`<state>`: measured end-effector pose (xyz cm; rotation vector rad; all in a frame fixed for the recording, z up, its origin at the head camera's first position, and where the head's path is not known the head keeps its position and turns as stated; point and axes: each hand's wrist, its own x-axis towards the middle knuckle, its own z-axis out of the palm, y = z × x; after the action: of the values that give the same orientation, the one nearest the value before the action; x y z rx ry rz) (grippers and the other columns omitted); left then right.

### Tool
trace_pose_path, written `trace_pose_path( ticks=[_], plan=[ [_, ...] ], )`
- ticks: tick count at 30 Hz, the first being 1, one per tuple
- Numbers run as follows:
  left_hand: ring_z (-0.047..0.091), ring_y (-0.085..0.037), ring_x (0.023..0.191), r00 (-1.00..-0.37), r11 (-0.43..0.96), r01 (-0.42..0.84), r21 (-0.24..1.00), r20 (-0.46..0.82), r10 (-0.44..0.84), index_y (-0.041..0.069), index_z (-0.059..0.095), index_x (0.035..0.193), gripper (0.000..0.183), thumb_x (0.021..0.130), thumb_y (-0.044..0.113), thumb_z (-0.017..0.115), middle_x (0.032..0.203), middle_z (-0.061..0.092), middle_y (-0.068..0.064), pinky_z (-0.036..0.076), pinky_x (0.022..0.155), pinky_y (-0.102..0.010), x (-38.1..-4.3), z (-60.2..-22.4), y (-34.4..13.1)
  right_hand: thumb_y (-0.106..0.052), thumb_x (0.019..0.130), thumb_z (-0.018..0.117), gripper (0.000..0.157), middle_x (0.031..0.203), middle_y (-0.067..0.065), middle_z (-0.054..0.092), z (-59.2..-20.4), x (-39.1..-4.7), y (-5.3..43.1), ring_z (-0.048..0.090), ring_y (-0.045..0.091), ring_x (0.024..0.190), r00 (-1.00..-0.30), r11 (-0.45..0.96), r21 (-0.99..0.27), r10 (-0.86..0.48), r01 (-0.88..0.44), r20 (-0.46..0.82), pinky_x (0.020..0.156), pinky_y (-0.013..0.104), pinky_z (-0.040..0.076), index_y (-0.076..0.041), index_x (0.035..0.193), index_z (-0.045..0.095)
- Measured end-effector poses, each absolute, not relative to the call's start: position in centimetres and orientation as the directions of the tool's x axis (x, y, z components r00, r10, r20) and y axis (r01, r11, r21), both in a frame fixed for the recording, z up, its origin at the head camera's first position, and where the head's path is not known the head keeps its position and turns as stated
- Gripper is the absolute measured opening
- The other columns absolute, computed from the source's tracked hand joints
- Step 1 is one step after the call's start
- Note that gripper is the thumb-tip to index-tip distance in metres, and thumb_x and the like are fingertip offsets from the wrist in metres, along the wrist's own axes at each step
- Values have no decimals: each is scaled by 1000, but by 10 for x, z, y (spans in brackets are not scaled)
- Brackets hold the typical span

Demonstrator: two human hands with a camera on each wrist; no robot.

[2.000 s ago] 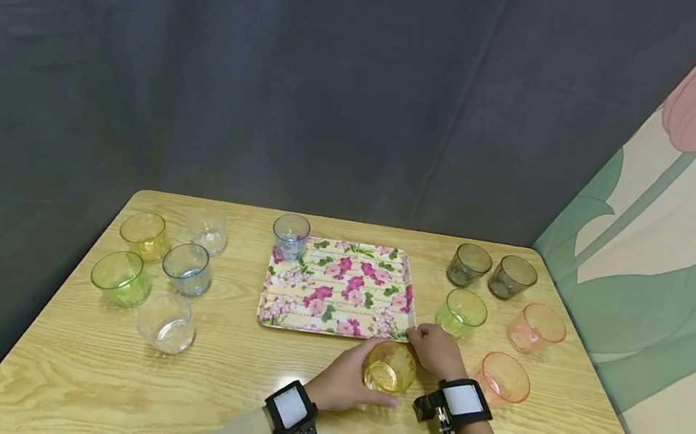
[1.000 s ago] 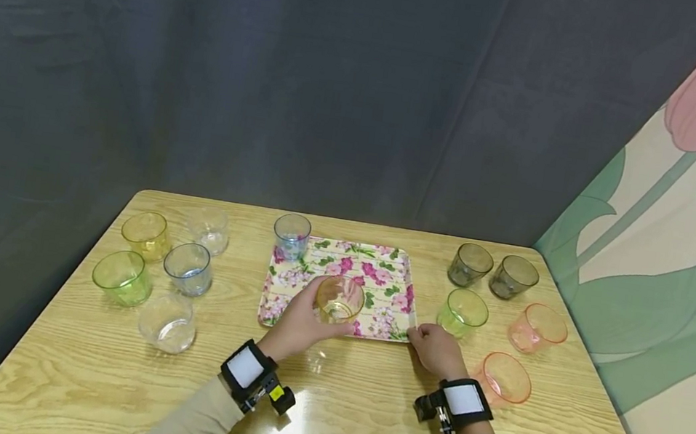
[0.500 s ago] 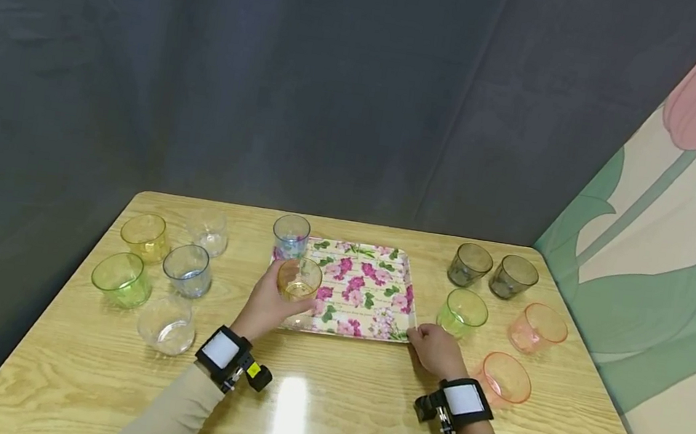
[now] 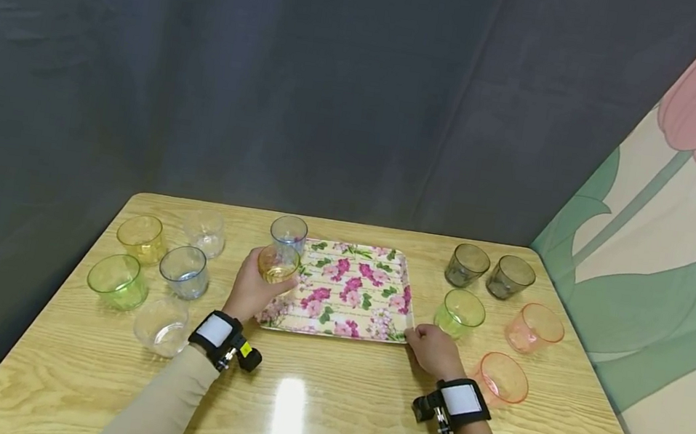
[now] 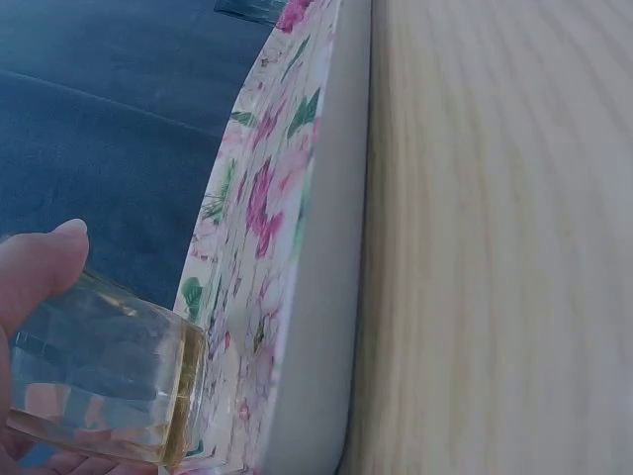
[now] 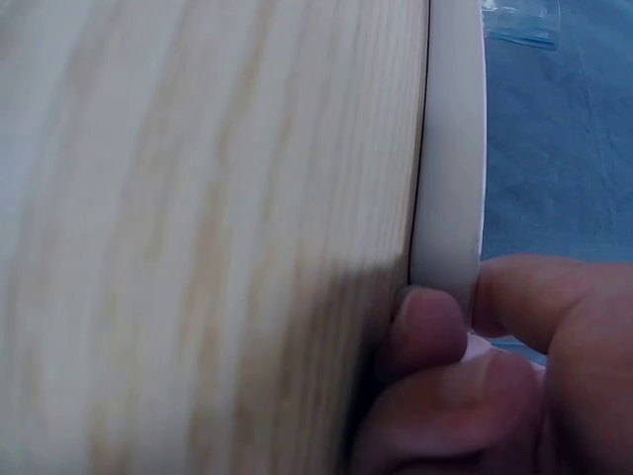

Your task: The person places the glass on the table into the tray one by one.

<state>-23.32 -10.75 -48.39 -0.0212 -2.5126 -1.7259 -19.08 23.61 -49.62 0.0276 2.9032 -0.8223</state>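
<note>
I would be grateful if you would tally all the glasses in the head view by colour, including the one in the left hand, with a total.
Yellow glasses: 2
Blue glasses: 2
Green glasses: 2
Clear glasses: 2
Grey glasses: 2
Pink glasses: 2
Total: 12

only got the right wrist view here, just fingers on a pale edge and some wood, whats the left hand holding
Observer: The left hand grips a yellow glass.

Operator: ok and what is the pale edge part of

Observer: A tray printed with pink flowers and green leaves.

Operator: any other glass on it

Observer: Yes, a blue glass stands at the tray's far left corner, just beyond the yellow one.
</note>
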Motion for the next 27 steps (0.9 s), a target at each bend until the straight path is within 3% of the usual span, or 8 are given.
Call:
trace_pose_path(
  ticks=[27],
  plan=[
    [43, -31, 119, -993, 380, 45, 924, 84, -85, 6, 33, 137, 80, 73, 27, 76, 131, 45, -17, 37, 100, -48, -240, -489, -100, -28, 92, 50, 40, 46, -2, 43, -494, -190, 235, 39, 16, 44, -993, 850, -525, -13, 50, -115, 45, 28, 29, -12, 56, 47]
  ],
)
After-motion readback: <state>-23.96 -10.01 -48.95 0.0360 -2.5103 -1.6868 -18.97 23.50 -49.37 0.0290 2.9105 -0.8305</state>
